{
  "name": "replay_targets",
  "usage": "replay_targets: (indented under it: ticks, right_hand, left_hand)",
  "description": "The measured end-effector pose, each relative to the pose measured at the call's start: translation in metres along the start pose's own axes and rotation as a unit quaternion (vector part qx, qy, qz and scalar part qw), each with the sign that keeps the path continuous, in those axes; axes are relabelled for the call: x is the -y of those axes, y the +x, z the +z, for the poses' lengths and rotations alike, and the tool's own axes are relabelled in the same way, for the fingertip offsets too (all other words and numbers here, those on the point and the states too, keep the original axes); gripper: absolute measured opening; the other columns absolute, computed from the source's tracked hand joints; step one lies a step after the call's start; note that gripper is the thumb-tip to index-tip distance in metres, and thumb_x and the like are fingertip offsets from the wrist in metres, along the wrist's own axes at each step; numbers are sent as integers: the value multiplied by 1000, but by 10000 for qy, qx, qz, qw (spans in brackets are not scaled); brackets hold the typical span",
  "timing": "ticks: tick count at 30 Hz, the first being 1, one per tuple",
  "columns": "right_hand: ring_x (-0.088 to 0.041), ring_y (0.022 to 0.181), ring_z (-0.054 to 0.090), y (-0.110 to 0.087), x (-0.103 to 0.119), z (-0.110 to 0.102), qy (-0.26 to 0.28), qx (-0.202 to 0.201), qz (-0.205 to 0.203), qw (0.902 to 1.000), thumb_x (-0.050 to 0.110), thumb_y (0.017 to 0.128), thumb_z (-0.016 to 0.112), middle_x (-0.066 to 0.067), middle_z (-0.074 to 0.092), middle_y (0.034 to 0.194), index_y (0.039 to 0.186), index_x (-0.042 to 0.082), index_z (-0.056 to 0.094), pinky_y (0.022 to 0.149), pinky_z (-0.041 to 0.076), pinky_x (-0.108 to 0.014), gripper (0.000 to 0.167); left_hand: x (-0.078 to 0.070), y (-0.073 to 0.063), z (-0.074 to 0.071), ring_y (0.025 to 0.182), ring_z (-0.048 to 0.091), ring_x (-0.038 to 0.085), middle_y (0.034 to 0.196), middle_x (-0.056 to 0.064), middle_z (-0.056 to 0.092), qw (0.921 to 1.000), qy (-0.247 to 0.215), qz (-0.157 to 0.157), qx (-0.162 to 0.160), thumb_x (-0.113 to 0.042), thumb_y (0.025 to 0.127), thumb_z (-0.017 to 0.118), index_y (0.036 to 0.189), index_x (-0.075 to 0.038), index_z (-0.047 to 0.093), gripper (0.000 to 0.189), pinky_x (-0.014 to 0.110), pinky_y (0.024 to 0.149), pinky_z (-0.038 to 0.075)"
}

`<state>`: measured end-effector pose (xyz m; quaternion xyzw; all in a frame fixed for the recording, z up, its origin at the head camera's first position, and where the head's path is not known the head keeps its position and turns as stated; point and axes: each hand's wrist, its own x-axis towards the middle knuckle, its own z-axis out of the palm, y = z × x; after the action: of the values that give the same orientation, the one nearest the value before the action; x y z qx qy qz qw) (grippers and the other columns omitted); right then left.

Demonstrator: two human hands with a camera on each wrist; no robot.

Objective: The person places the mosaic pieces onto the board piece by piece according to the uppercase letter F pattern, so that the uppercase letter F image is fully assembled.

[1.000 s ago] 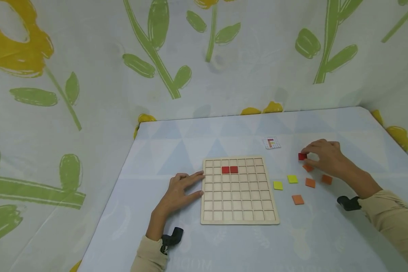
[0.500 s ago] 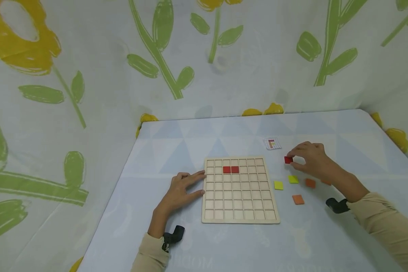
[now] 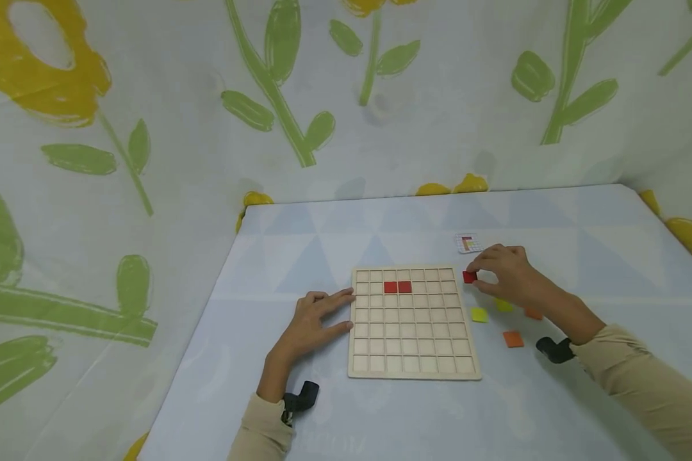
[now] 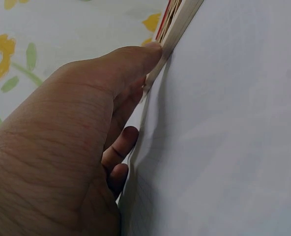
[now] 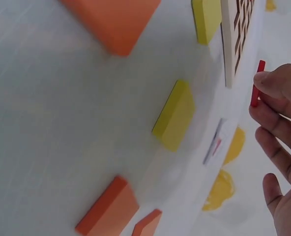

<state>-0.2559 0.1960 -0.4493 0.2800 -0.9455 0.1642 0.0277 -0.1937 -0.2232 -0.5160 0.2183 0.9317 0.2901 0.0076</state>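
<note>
The left hand (image 3: 311, 326) lies at the left edge of the wooden grid board (image 3: 418, 330), thumb and forefinger spread apart with their tips against the rim; it clasps nothing. The left forearm rises from the bottom of the head view. The right forearm reaches in from the lower right, its tan sleeve (image 3: 640, 384) cut off by the border. The right hand (image 3: 510, 276) pinches a held red tile (image 3: 469, 277) between thumb and finger, just beyond the board's upper right edge. Two placed red tiles (image 3: 404, 287) sit side by side in the second row. The right hand and wrist partly cover one yellow tile (image 3: 503, 305) and one orange tile (image 3: 533, 314); a nearer yellow tile (image 3: 479, 314) and a nearer orange tile (image 3: 512, 339) are unobstructed. The printed card (image 3: 467, 243) is too small to read in detail. The left wrist view shows the board nearly edge-on and cropped; the right wrist view crops the right hand.
</note>
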Motion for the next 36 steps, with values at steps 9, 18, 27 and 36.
replay_targets:
  ticks: [9, 18, 27, 36]
  right_hand:
    - [-34, 112, 53, 8, 12, 6, 174, -52, -325, 9993, 8, 83, 81, -9, 69, 109, 106, 8, 75, 95, 27, -60, 23]
    - [-34, 111, 53, 18, 24, 12, 212, -110, -463, 9986, 9, 83, 81, -8, 69, 107, 104, 8, 76, 96, 27, -60, 22]
    - [-33, 109, 55, 27, 37, 20, 331, -59, -633, 9974, 15, 83, 83, -6, 70, 106, 103, 11, 77, 94, 29, -59, 21]
    - [-30, 104, 57, 35, 44, 31, 134, -247, -983, 9948, 17, 79, 86, -5, 71, 101, 97, 9, 79, 90, 33, -57, 21]
  left_hand:
    - [-4, 2, -2, 124, 41, 23, 154, -21, 40, 9999, 83, -82, 100, -48, 95, 65, 147, -33, 52, 56, 49, 102, 29]
    - [-5, 2, -3, 124, 41, 24, 154, -19, 41, 9999, 89, -78, 78, -46, 95, 66, 147, -31, 53, 57, 49, 102, 28]
    - [-5, 0, -2, 122, 41, 22, 154, -18, 41, 9999, 50, -96, 63, -46, 95, 66, 148, -30, 53, 57, 48, 100, 29]
    - [-4, 1, -2, 121, 41, 21, 154, -20, 40, 9999, 97, -95, 66, -47, 94, 67, 148, -31, 52, 57, 47, 100, 29]
